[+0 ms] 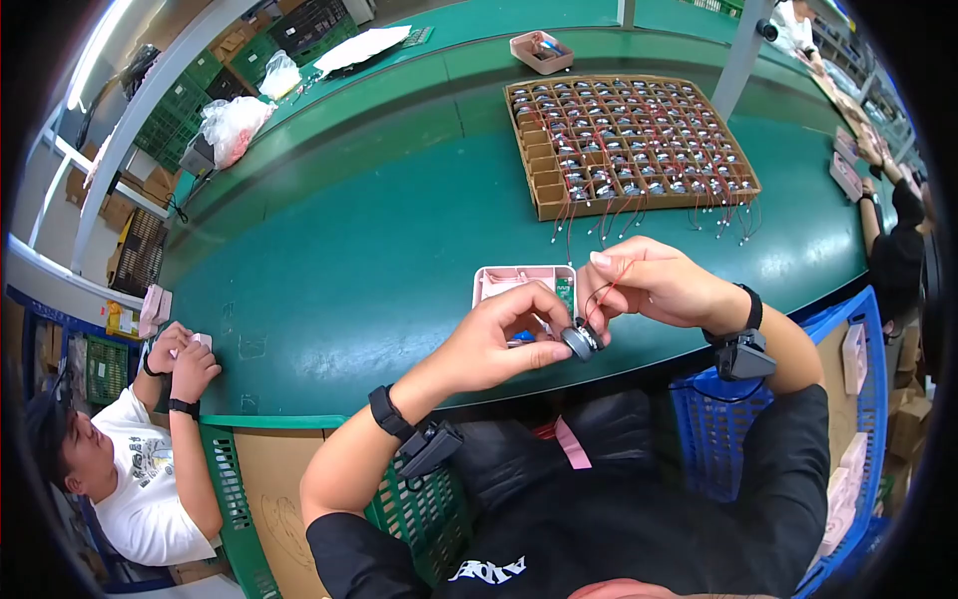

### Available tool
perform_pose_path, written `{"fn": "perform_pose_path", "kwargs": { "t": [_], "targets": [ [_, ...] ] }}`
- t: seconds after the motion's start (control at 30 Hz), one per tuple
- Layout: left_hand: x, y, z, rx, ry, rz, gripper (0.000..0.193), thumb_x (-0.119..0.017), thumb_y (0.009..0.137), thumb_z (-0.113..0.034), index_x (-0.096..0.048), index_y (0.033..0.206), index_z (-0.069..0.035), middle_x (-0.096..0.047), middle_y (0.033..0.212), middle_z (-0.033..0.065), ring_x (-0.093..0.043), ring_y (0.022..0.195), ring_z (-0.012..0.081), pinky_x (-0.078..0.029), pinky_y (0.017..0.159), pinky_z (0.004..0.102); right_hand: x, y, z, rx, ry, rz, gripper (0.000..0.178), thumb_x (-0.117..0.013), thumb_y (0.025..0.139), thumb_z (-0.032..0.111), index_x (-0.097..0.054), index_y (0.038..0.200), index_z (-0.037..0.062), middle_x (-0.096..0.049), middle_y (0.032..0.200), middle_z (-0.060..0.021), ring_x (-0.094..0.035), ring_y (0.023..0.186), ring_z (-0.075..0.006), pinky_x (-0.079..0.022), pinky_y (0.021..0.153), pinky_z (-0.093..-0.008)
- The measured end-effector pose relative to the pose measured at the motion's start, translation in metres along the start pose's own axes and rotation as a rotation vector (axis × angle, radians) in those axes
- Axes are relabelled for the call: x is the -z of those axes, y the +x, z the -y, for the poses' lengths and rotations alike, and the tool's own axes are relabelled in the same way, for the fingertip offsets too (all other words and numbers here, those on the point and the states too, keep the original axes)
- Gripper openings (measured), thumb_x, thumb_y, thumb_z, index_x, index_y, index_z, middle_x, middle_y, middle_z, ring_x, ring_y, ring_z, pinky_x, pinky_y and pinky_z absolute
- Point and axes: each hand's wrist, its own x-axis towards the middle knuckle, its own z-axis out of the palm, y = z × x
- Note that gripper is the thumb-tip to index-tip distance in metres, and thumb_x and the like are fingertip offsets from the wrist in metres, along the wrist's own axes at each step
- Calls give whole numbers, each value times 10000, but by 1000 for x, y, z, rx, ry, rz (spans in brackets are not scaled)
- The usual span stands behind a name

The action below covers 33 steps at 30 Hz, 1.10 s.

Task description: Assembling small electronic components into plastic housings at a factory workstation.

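Between the thumb and fingers of my left hand [499,337] is a small round speaker [580,342], dark at the rim with a metal back. Thin red and black wires [605,291] run up from it. My right hand [661,284], thumb and fingers closed, pinches those wires just to the right of the speaker. Under and behind my left hand lies an open pink plastic housing [491,281] on the table. A green circuit board [566,289] sits at its right side; the rest of its inside is partly hidden by my hand.
A divided cardboard tray [589,208] of wired speakers stands beyond my hands, several left-side cells bare. Behind it is a pink bin [542,55]. A blue crate [866,399] is at my right, a green crate [424,509] at my left. Co-workers [150,459] sit on both sides.
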Motion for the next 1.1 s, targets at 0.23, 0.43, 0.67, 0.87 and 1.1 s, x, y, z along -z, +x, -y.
{"fn": "perform_pose_path", "kwargs": {
  "t": [0.23, 0.43, 0.67, 0.87, 1.1],
  "targets": [
    [11, 3, -33, -136, 437, -117, 205, -908, 857, -90, -733, 957, -51, -715, 972, 49, -657, 879, 138, -524, 747, 317, 6, 0, 15, 12, -392, -41, 410, -631, 1116, 388, -659, 1038, -13, -702, 1036, -127, -684, 929, -223, -584, 864, -374],
    [53, 18, -53, -117, 863, -252, 170, -879, 821, -82, -736, 902, -37, -713, 851, 49, -631, 716, 158, -500, 637, 319, 25, 1, 26, 51, -1005, 48, 887, -918, 849, 449, -493, 1473, -17, -605, 1323, -149, -634, 1167, -257, -579, 927, -384],
    [57, 28, -39, -17, 1066, -93, 175, -844, 806, -111, -725, 893, -17, -717, 864, 128, -700, 757, 318, -553, 673, 421, 7, 17, -63, 174, -1290, -222, 1264, -1011, 709, 426, -286, 1649, -7, -450, 1500, -229, -555, 1339, -398, -520, 1098, -471],
    [68, 16, -22, -24, 1089, -131, 158, -855, 814, -79, -724, 882, -23, -700, 829, 82, -651, 691, 210, -527, 626, 349, 14, 29, -71, 211, -1240, -225, 1284, -995, 690, 381, -255, 1664, -7, -473, 1475, -257, -532, 1364, -461, -458, 1182, -494],
    [68, 11, -13, 11, 1056, -95, 168, -863, 819, -82, -727, 889, -13, -695, 816, 88, -656, 683, 212, -529, 612, 353, 15, 31, -66, 133, -1209, -187, 1273, -981, 695, 362, -249, 1671, 1, -476, 1494, -253, -524, 1393, -454, -456, 1188, -479]
  ]
}}
